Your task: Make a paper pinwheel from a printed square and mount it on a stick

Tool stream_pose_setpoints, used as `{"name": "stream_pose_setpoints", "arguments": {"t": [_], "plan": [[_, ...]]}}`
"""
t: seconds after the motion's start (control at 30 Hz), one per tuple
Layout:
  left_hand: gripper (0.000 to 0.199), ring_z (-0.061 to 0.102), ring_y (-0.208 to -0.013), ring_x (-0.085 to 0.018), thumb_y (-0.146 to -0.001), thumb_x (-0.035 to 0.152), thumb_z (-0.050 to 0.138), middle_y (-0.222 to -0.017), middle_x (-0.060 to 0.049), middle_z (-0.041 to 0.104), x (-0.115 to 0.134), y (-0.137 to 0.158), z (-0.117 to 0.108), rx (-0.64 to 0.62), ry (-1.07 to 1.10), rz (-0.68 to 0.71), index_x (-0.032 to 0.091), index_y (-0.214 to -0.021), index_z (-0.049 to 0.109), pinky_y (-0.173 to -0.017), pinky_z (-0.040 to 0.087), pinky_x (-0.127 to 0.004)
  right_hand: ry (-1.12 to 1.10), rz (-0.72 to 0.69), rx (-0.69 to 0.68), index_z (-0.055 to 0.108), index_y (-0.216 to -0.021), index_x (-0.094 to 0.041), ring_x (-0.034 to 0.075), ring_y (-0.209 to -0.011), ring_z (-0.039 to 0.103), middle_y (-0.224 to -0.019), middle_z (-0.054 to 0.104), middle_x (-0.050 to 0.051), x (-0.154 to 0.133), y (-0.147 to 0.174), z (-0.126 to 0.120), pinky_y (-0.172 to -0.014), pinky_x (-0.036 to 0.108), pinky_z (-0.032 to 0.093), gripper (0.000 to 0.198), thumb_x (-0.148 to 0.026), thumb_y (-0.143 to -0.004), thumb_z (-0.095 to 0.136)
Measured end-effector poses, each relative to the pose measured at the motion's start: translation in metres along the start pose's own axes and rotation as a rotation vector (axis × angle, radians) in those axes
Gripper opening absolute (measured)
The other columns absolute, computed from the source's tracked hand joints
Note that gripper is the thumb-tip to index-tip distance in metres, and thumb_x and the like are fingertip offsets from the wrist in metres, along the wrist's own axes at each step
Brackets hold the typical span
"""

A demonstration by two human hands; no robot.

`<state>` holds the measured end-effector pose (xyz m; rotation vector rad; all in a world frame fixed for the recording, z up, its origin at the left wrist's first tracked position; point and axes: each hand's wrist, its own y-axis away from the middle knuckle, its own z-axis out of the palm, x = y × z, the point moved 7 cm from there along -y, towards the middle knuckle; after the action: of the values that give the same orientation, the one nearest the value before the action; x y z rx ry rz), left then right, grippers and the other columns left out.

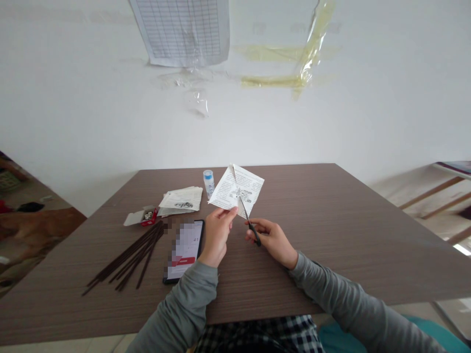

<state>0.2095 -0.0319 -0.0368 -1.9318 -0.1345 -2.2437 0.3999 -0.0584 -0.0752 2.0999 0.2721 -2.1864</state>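
Two hands meet above the table point(331, 215), with a printed square of paper point(245, 187) between them, held up off the surface. The left hand point(222, 225) pinches the paper's near edge, thumb on top, fingers almost closed. The right hand point(263, 234) is curled around the handles of the scissors point(254, 232), whose blades reach over the paper towards its middle; how far apart they stand I cannot tell. A slit seems to run in from the paper's far corner.

The paper should be very light and limp, easy to crease or tear, most of all near the slit. A flat pinch close to the blades, fingertips clear of their line, would probably keep it steady. The scissors look small and stiff, best held by the loops.

To the left lie a phone point(186, 250), dark sticks point(127, 257), a box point(149, 216), more sheets point(181, 200) and a jar point(209, 184).
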Motion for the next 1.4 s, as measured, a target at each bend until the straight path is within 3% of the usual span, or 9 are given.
{"name": "stream_pose_setpoints", "arguments": {"t": [0.17, 0.37, 0.77, 1.1, 1.4], "plan": [[0.065, 0.036, -0.053, -0.010, -0.064, 0.073, 0.109, -0.051, 0.008, 0.048, -0.0007, 0.0000, -0.0002, -0.009, -0.008, -0.003, 0.027, -0.059, 0.063, -0.055, 0.021, -0.030, -0.001, 0.011, -0.003, 0.098, -0.111, -0.032, 0.030, -0.075, 0.079, -0.082, 0.090, 0.005, 0.0016, -0.0003, 0.0002, -0.075, 0.047, 0.069, 0.058, -0.075, -0.077, 0.116], [0.067, 0.036, -0.053, -0.010, -0.065, 0.074, 0.111, -0.052, 0.008, 0.047, -0.0023, -0.0003, -0.0010, -0.014, 0.002, -0.010, 0.027, -0.060, 0.063, -0.056, 0.021, -0.030, 0.022, -0.012, 0.008, 0.099, -0.117, -0.027, 0.030, -0.076, 0.079, -0.084, 0.090, 0.006, -0.0017, 0.0022, -0.0006, -0.079, 0.047, 0.071, 0.058, -0.072, -0.084, 0.113], [0.064, 0.034, -0.054, -0.009, -0.064, 0.071, 0.111, -0.051, 0.009, 0.045, 0.0002, 0.0012, 0.0016, -0.016, 0.009, -0.011, 0.026, -0.060, 0.065, -0.056, 0.020, -0.030, 0.026, -0.011, 0.017, 0.099, -0.118, -0.025, 0.029, -0.077, 0.080, -0.082, 0.089, 0.005, 0.0010, 0.0019, -0.0023, -0.080, 0.046, 0.070, 0.060, -0.072, -0.085, 0.113], [0.065, 0.037, -0.055, -0.010, -0.064, 0.074, 0.113, -0.053, 0.009, 0.047, -0.0027, 0.0004, -0.0008, -0.019, 0.013, -0.014, 0.025, -0.064, 0.070, -0.056, 0.022, -0.029, 0.001, 0.021, 0.028, 0.097, -0.114, -0.026, 0.030, -0.077, 0.079, -0.079, 0.085, 0.004, 0.0039, 0.0008, -0.0010, -0.078, 0.046, 0.068, 0.060, -0.069, -0.077, 0.117], [0.063, 0.040, -0.052, -0.010, -0.068, 0.072, 0.115, -0.053, 0.008, 0.050, -0.0057, -0.0034, -0.0039, 0.024, 0.016, -0.042, 0.024, -0.067, 0.074, -0.056, 0.020, -0.029, 0.031, 0.020, -0.003, 0.098, -0.110, -0.030, 0.032, -0.076, 0.082, -0.079, 0.087, 0.004, 0.0022, 0.0033, 0.0022, -0.075, 0.047, 0.069, 0.049, -0.067, -0.081, 0.112]]}}
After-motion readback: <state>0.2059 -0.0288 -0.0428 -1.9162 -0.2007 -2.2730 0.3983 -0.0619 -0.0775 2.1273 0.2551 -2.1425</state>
